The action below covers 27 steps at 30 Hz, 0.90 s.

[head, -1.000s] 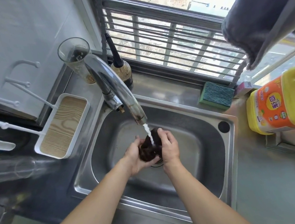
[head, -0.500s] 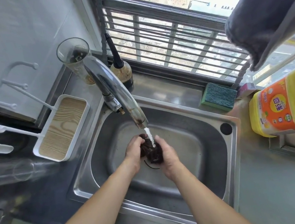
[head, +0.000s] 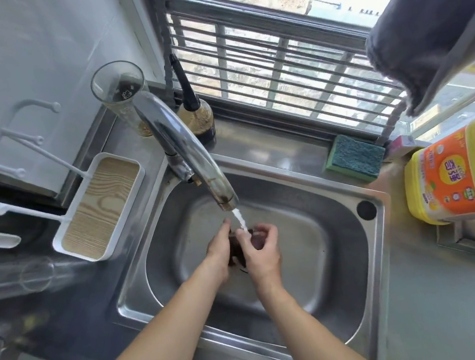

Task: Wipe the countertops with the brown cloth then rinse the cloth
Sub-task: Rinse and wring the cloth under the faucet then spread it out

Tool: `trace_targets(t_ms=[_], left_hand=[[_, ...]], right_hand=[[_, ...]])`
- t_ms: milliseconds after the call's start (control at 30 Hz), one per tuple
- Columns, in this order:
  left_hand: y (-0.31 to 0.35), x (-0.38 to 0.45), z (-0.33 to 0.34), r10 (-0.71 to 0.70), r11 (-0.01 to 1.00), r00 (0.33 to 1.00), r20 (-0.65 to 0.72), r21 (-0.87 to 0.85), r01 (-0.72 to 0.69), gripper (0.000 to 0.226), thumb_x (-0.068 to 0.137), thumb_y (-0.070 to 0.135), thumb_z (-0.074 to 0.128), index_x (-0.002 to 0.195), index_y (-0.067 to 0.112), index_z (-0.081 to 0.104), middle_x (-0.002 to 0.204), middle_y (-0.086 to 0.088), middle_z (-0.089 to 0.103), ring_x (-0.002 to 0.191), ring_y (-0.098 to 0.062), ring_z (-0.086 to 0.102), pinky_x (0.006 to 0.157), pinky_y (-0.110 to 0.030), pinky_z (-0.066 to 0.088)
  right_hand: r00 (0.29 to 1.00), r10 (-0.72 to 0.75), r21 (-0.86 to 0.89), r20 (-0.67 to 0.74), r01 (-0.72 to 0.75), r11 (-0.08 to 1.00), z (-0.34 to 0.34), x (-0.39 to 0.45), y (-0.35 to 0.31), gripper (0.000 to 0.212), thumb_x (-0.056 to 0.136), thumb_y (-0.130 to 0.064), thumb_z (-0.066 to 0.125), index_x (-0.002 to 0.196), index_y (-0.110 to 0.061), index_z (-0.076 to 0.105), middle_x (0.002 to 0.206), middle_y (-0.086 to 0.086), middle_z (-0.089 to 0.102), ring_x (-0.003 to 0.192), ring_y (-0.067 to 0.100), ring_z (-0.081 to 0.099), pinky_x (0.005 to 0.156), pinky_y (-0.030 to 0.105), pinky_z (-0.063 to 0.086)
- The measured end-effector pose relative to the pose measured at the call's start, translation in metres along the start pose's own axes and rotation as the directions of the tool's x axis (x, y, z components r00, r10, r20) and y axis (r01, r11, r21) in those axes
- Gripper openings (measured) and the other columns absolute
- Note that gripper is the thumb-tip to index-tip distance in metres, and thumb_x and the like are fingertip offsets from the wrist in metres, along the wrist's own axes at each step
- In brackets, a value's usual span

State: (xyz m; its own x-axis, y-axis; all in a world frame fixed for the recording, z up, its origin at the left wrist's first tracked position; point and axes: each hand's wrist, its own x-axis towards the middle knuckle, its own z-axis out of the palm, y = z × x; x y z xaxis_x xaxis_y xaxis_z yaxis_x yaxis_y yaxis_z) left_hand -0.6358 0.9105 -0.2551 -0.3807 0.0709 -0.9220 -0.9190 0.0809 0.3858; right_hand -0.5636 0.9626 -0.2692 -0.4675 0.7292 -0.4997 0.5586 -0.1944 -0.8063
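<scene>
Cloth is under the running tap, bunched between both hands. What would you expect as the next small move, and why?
Probably a squeeze or rub of the brown cloth between the left hand and right hand. The stream from the tap lands right on the cloth, both hands enclose it over the sink, and the water is running, so the rinse looks unfinished.
</scene>
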Motion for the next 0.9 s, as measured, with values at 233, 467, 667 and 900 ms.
trace_targets(t_ms=[233,467,667,900], left_hand=[[-0.004,-0.001,0.002,0.034,0.999,0.995,0.096,0.031,-0.037,0.039,0.091,0.045,0.062,0.064,0.017,0.066,0.058,0.0,0.065,0.045,-0.012,0.055,0.037,-0.014,0.027],[-0.007,-0.001,-0.018,-0.062,0.92,0.973,0.22,0.392,-0.03,0.035,0.08,0.056,0.064,0.077,0.021,0.064,0.067,0.0,0.064,0.054,-0.013,0.054,0.042,-0.015,0.03],[0.0,0.014,-0.023,-0.051,0.986,0.996,0.07,0.159,0.04,0.031,0.098,0.021,0.045,0.11,0.001,0.064,0.1,-0.021,0.069,0.088,-0.029,0.067,0.061,-0.037,0.062],[0.001,0.004,0.002,-0.029,0.991,0.993,0.115,0.136,0.014,0.043,0.097,0.049,0.049,0.083,0.017,0.073,0.08,-0.005,0.074,0.074,-0.021,0.068,0.063,-0.028,0.052]], right_hand=[[0.989,0.147,0.024,0.007,-0.147,0.989,0.007,0.009,0.003,0.034,0.082,-0.056,0.073,0.084,-0.023,0.064,0.085,-0.001,0.07,0.085,0.02,0.067,0.084,0.038,0.056],[0.976,0.151,-0.166,-0.155,-0.176,0.97,-0.011,0.036,-0.02,0.027,0.092,-0.035,0.065,0.088,-0.01,0.074,0.092,0.013,0.076,0.094,0.035,0.067,0.081,0.034,0.046],[0.878,0.459,0.425,0.132,-0.469,0.775,-0.014,0.043,-0.025,0.012,0.087,-0.014,0.06,0.095,-0.009,0.068,0.091,0.015,0.068,0.087,0.03,0.061,0.069,0.036,0.052],[0.974,0.05,-0.001,0.22,-0.051,0.999,0.005,0.004,-0.003,0.039,0.087,-0.035,0.071,0.124,-0.027,0.061,0.114,0.002,0.066,0.103,0.018,0.061,0.096,0.029,0.048]])
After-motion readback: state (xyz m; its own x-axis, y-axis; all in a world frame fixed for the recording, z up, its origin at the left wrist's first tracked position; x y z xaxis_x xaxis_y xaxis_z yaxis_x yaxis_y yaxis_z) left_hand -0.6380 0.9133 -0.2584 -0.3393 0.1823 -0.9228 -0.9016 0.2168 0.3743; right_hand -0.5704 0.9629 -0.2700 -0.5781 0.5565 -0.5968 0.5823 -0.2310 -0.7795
